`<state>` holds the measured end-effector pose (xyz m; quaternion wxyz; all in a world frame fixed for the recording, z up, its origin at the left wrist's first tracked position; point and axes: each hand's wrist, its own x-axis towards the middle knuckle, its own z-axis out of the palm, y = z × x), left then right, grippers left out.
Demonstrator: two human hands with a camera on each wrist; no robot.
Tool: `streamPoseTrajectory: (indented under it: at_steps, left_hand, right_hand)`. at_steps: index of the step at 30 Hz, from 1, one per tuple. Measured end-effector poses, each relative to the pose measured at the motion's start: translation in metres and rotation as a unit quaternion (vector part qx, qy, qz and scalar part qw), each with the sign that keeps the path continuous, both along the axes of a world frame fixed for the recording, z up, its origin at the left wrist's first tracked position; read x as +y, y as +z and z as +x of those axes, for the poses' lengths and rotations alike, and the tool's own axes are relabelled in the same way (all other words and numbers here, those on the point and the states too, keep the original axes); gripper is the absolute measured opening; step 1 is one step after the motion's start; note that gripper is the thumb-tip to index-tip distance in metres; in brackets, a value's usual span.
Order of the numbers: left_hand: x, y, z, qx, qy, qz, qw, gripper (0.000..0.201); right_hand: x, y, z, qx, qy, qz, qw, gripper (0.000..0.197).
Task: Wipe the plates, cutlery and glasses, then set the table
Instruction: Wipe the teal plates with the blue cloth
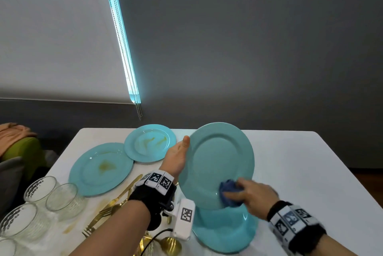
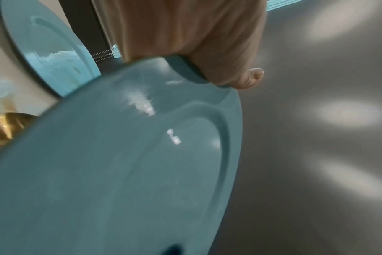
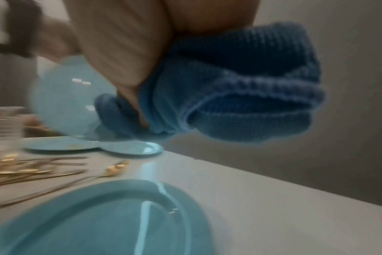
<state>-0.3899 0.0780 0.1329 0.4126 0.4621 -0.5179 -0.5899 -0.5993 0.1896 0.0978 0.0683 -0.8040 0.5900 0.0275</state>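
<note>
Teal plate (image 1: 215,160) tilted up above the white table (image 1: 300,173), left hand (image 1: 176,158) gripping its left rim, right hand (image 1: 251,194) bunched around a blue cloth (image 1: 229,192) against its near edge, second plate (image 1: 226,233) lying just below.

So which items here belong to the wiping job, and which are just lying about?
Job:
- held plate, gripped by left hand
- blue cloth in right hand
- two stained plates
- plate beneath
- gold cutlery
- glasses

Lying about:
- blind chain
- green chair
</note>
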Motion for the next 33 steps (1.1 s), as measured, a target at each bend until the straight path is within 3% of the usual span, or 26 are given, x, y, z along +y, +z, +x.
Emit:
streamPoseTrajectory:
  at_steps: [3, 5, 7, 9, 12, 17, 21, 25, 29, 33]
  left_hand:
    - [0.008, -0.006, -0.003, 0.0, -0.013, 0.01, 1.0, 0.047]
    - [0.018, -0.017, -0.015, -0.007, -0.043, 0.008, 0.999, 0.06]
    - [0.025, -0.029, -0.028, -0.024, -0.063, 0.013, 0.998, 0.075]
    - [0.026, -0.042, -0.034, -0.024, -0.052, 0.037, 0.998, 0.067]
    - [0.019, -0.068, -0.03, -0.057, -0.017, 0.064, 0.996, 0.069]
    - [0.018, -0.094, -0.022, -0.2, -0.033, 0.09, 0.975, 0.055]
    - [0.021, -0.116, -0.018, -0.299, -0.056, 0.111, 0.946, 0.052]
    - [0.015, -0.127, -0.017, -0.338, -0.067, 0.185, 0.921, 0.05]
    - [0.012, -0.131, -0.022, -0.439, -0.083, 0.178, 0.877, 0.061]
    - [0.011, -0.133, -0.026, -0.549, -0.122, 0.135, 0.816, 0.065]
  right_hand:
    - [-0.011, 0.016, -0.019, -0.048, -0.23, -0.054, 0.97, 0.051]
    - [-0.02, 0.019, -0.01, -0.095, -0.318, -0.116, 0.936, 0.053]
    - [-0.024, 0.015, 0.013, -0.145, -0.295, -0.095, 0.939, 0.051]
    - [-0.015, 0.0, 0.032, -0.162, -0.189, -0.042, 0.968, 0.053]
    - [0.001, -0.015, 0.029, -0.11, -0.118, 0.05, 0.986, 0.051]
    - [0.018, -0.02, -0.006, -0.095, -0.232, 0.071, 0.965, 0.045]
    - [0.027, -0.016, -0.014, -0.115, -0.253, 0.078, 0.957, 0.046]
    - [0.031, -0.019, -0.011, -0.128, -0.266, 0.083, 0.952, 0.046]
    - [0.028, -0.02, -0.003, -0.153, -0.271, 0.092, 0.946, 0.048]
    - [0.02, -0.023, 0.004, -0.158, -0.28, 0.101, 0.942, 0.049]
